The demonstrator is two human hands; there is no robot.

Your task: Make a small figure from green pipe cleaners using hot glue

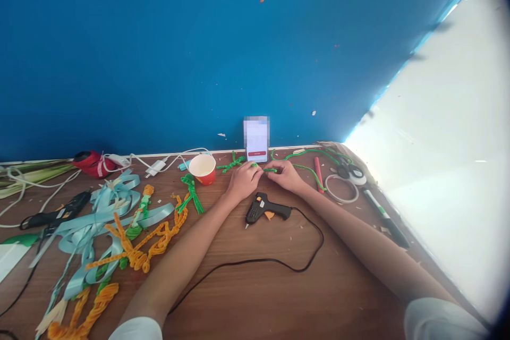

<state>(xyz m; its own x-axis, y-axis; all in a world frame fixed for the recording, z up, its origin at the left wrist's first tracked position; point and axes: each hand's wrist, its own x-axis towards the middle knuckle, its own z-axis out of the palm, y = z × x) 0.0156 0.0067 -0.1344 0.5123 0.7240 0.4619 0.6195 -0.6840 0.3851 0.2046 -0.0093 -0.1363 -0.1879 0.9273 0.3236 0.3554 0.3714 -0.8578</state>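
Observation:
My left hand [244, 178] and my right hand [284, 176] meet near the back of the table, just in front of a propped-up phone [257, 141]. Between them runs a short length of green pipe cleaner [271, 170], pinched in the fingers of both hands. A black glue gun [266, 209] with an orange trigger lies on its side below my hands, nozzle toward the lower left. Green twisted pipe cleaner figures rest left of my left hand, one [191, 194] beside a red paper cup [203, 168]. Loose green pipe cleaner [311, 170] trails off right of my right hand.
Light blue ribbon [107, 207] and orange pipe cleaner pieces [137, 255] cover the left side. A second glue gun [64, 211] lies there. At right are a red stick [319, 174], a white ring [341, 189] and a marker [376, 203]. The glue gun's cord [255, 261] loops across the table.

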